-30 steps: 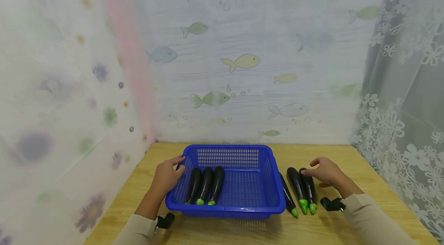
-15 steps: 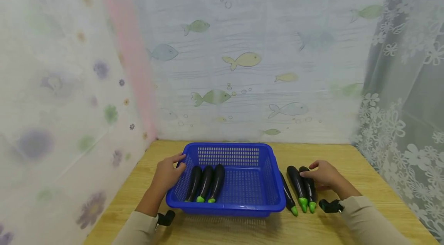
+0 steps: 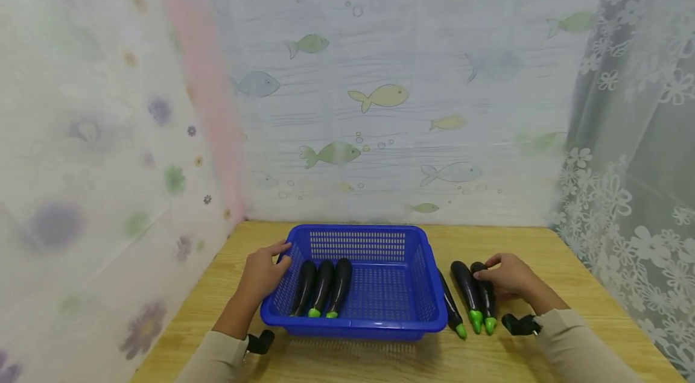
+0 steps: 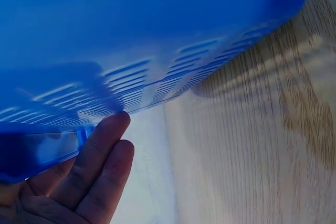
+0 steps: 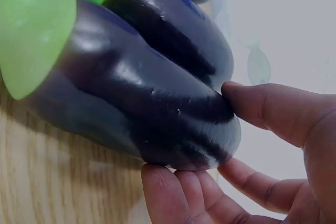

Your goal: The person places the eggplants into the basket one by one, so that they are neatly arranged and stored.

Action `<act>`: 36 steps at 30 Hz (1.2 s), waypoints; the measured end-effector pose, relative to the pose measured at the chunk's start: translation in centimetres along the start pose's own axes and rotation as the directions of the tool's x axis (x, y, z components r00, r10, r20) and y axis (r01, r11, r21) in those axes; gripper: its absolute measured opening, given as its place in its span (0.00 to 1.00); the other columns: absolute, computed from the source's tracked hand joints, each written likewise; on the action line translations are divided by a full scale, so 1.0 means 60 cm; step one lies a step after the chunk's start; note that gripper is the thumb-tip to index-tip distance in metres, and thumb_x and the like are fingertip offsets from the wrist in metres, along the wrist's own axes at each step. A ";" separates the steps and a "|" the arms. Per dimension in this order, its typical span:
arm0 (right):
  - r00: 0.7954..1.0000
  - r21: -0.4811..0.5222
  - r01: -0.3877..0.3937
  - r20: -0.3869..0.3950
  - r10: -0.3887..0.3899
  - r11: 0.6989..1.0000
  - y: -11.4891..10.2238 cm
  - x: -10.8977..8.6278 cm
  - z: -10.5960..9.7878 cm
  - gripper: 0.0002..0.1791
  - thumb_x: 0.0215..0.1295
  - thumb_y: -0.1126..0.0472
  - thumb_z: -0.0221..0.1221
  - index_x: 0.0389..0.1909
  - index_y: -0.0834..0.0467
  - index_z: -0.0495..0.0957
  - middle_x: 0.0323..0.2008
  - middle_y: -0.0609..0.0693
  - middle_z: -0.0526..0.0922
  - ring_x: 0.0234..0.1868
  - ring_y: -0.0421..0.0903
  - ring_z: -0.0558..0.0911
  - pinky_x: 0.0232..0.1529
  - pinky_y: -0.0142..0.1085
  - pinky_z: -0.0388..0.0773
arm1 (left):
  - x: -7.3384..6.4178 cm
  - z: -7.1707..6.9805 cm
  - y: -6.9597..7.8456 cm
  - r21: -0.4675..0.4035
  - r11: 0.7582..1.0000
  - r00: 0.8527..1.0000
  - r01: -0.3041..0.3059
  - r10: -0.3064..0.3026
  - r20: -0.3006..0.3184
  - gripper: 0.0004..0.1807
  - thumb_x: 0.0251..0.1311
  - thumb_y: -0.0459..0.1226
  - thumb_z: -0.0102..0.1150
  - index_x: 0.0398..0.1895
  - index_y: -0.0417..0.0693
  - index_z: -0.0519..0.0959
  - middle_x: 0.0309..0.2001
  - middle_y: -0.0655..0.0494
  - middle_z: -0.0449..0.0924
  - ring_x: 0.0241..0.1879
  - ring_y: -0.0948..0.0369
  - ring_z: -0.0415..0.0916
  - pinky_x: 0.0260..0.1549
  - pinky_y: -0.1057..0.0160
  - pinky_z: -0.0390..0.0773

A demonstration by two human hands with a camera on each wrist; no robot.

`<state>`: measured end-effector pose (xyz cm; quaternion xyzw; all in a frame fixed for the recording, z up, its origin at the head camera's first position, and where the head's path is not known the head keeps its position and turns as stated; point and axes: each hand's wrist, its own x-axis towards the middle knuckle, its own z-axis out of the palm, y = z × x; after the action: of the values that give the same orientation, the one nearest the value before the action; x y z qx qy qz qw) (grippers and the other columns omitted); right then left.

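A blue slotted plastic basket (image 3: pixel 358 327) stands on the table with several eggplants in view around it. Inside, against its left wall, lie three dark eggplants (image 3: pixel 324 286) with green stem ends. My left hand (image 3: pixel 262 271) holds the basket's left rim; the left wrist view shows its fingers (image 4: pixel 107 174) against the outside of the slotted wall. To the right of the basket, my right hand (image 3: pixel 509 277) pinches the far, rounded end of the outermost eggplant (image 5: pixel 131 87), thumb on one side and fingers on the other. That eggplant still lies on the table.
Another eggplant (image 3: pixel 466 289) lies alongside the pinched one, nearly touching it. A further eggplant (image 3: pixel 452 310) lies close to the basket's right wall, partly hidden by the rim. Wood-grain table (image 3: pixel 347 365) reaches back to a fish-patterned curtain (image 3: pixel 380 129).
My right hand has lowered from above the outermost eggplant and closed its thumb and fingers on the far end. My left hand and the basket stay in place.
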<state>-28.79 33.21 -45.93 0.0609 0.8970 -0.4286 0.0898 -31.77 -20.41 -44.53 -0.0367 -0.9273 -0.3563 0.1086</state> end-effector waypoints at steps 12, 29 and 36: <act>0.999 0.023 0.001 0.033 -0.002 1.000 -0.018 -0.004 -0.023 0.41 0.59 0.47 0.62 0.62 0.71 0.60 0.58 0.71 0.67 0.46 0.59 0.79 0.38 0.46 0.81 | -0.002 -0.003 0.002 -0.003 1.000 1.000 -0.017 0.017 -0.001 0.23 0.61 0.42 0.53 0.61 0.53 0.76 0.64 0.55 0.72 0.08 0.62 0.57 0.09 0.65 0.65; 0.998 0.074 0.067 0.007 -0.067 0.995 -0.065 -0.010 -0.039 0.41 0.58 0.44 0.63 0.61 0.68 0.60 0.54 0.67 0.71 0.47 0.56 0.79 0.39 0.47 0.81 | 0.002 0.005 -0.007 0.023 0.998 0.998 -0.051 0.052 -0.044 0.24 0.59 0.43 0.53 0.60 0.55 0.77 0.62 0.59 0.74 0.08 0.64 0.50 0.07 0.66 0.60; 0.996 0.076 0.087 -0.009 -0.086 0.993 -0.091 -0.016 -0.037 0.40 0.58 0.45 0.63 0.62 0.67 0.61 0.51 0.65 0.74 0.48 0.57 0.79 0.38 0.46 0.82 | 0.003 0.005 -0.006 0.024 0.999 0.998 -0.047 0.048 -0.034 0.24 0.58 0.43 0.53 0.60 0.54 0.77 0.63 0.57 0.73 0.08 0.64 0.48 0.07 0.67 0.59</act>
<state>-29.08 31.49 -40.21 0.0265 0.8821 -0.4657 0.0664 -32.05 -20.46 -44.94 -0.0513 -0.9281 -0.3437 0.1336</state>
